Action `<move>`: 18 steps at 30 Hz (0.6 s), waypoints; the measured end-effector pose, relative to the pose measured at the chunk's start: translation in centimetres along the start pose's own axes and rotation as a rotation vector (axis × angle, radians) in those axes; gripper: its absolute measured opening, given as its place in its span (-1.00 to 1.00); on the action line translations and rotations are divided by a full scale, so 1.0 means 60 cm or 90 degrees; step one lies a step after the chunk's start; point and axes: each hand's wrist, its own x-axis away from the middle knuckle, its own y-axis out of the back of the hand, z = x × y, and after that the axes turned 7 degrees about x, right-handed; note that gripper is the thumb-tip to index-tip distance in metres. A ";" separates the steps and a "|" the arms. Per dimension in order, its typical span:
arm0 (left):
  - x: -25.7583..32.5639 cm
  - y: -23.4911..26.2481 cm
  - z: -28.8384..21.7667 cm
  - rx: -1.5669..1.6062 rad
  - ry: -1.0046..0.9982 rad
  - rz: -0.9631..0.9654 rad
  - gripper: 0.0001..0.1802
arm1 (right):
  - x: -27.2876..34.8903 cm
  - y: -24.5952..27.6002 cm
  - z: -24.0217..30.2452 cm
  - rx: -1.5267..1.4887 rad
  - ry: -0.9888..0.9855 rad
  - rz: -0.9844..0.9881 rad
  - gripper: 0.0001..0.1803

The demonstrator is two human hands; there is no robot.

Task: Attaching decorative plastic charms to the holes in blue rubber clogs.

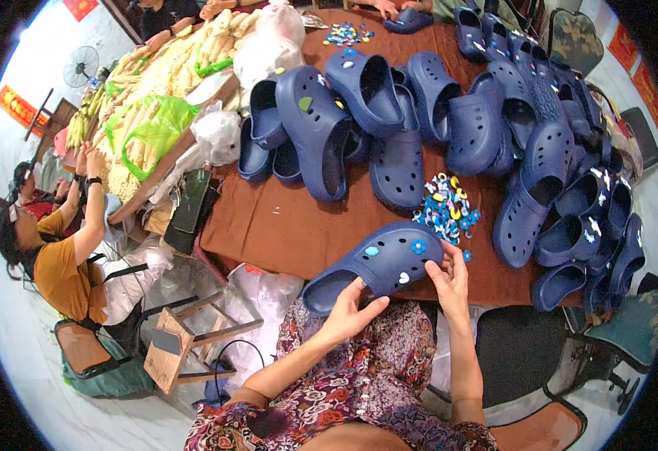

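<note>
Just over the table's front edge I hold a navy blue clog (378,259), its toe to the right and its upper facing up. My left hand (353,307) grips it at the near side by the foot opening. At the toe, my right hand (449,279) has its fingers around the front end. Several small charms sit on the upper: a blue flower (418,246), a light blue piece (372,251) and a white heart (404,278). Beyond the toe lies a pile of mixed blue, white and yellow charms (449,208).
Navy clogs (321,135) lie heaped across the brown-covered table (254,225), with more along its right side. At the far end another person's hands (389,9) are near a clog. A wooden stool (182,338) stands at left, where a person in a mustard shirt (66,263) sits.
</note>
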 end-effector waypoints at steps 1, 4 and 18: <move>-0.003 -0.001 0.000 -0.024 -0.045 -0.007 -0.45 | -0.002 -0.001 0.005 0.017 0.004 -0.005 -0.42; -0.015 0.005 -0.006 0.039 -0.046 -0.003 -0.47 | -0.011 -0.006 0.012 -0.033 0.045 0.009 -0.41; -0.046 0.145 -0.257 0.125 -0.184 -0.021 -0.45 | -0.004 0.013 -0.056 0.203 0.101 -0.103 -0.73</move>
